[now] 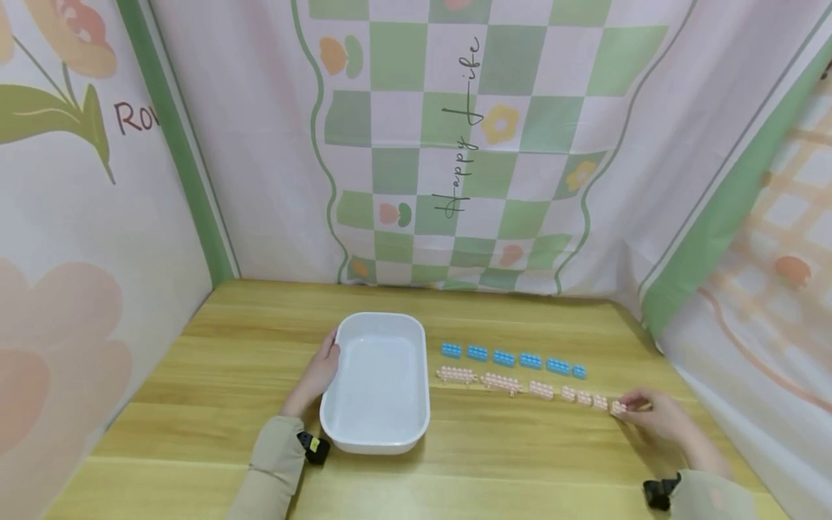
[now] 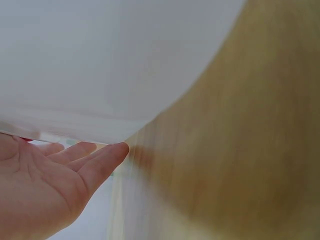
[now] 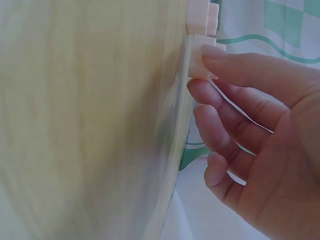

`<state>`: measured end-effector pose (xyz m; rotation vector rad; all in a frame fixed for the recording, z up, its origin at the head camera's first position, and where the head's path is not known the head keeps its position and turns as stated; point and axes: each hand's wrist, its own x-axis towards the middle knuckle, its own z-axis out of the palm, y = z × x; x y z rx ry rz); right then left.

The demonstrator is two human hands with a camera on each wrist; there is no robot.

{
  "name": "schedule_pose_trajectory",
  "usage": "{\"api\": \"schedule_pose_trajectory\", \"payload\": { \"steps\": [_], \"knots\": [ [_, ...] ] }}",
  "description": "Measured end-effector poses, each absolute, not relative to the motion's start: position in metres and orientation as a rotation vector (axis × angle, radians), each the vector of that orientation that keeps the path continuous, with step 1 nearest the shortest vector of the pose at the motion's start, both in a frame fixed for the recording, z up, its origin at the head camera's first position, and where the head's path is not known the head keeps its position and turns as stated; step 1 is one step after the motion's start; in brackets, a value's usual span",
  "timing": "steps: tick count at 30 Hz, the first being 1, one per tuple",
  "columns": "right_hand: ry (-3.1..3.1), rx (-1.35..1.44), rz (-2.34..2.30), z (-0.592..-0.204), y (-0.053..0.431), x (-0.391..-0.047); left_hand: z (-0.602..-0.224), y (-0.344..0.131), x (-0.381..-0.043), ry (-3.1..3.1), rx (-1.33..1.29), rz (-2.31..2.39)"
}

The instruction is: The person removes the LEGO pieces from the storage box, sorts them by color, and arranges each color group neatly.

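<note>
At the right end of a row of small pink building bricks point(image 1: 542, 390), my right hand point(image 1: 656, 415) pinches the last pink brick point(image 1: 618, 408) between thumb and forefinger. In the right wrist view the thumb lies on that brick point(image 3: 198, 62), its neighbour point(image 3: 197, 17) sits just beyond, and the other fingers are loosely bent. My left hand point(image 1: 323, 368) rests against the left side of a white rectangular tub point(image 1: 375, 447). Its fingers look fairly straight in the left wrist view, with the fingertips point(image 2: 120, 150) right at the tub wall point(image 2: 125, 60).
Behind the pink bricks runs a row of blue bricks point(image 1: 503, 358), both rows lying right of the tub. All stand on a wood-grain table point(image 1: 507, 462). Printed curtains point(image 1: 448, 173) enclose the table at the back and sides.
</note>
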<state>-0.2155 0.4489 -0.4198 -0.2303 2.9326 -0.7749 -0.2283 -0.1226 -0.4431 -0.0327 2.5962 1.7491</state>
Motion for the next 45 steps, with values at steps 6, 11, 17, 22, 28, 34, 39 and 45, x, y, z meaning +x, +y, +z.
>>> {"api": "schedule_pose_trajectory", "payload": {
  "steps": [6,11,17,22,28,34,39,45],
  "knots": [
    [2.922,-0.213,-0.734,-0.419,0.449,-0.217,-0.441,-0.122,-0.226,2.595,-0.042,1.735],
    [2.917,-0.225,-0.722,-0.42,0.448,-0.218,-0.441,-0.122,-0.227,2.592,-0.057,1.719],
    [2.906,-0.22,-0.706,-0.419,0.447,-0.218,-0.444,-0.122,-0.227,2.644,-0.021,1.724],
    [2.893,-0.218,-0.707,-0.417,0.447,-0.219,-0.443,-0.12,-0.227,2.636,-0.032,1.724],
    [2.897,-0.2,-0.708,-0.419,0.449,-0.221,-0.443,-0.118,-0.229,2.605,-0.046,1.751],
    [2.922,-0.209,-0.718,-0.422,0.45,-0.221,-0.445,-0.116,-0.23,2.587,-0.06,1.779],
    [2.923,-0.203,-0.714,-0.419,0.449,-0.219,-0.445,-0.116,-0.231,2.535,-0.048,1.839],
    [2.939,-0.207,-0.717,-0.407,0.441,-0.219,-0.445,-0.117,-0.232,2.423,-0.033,1.936]
  ]
}}
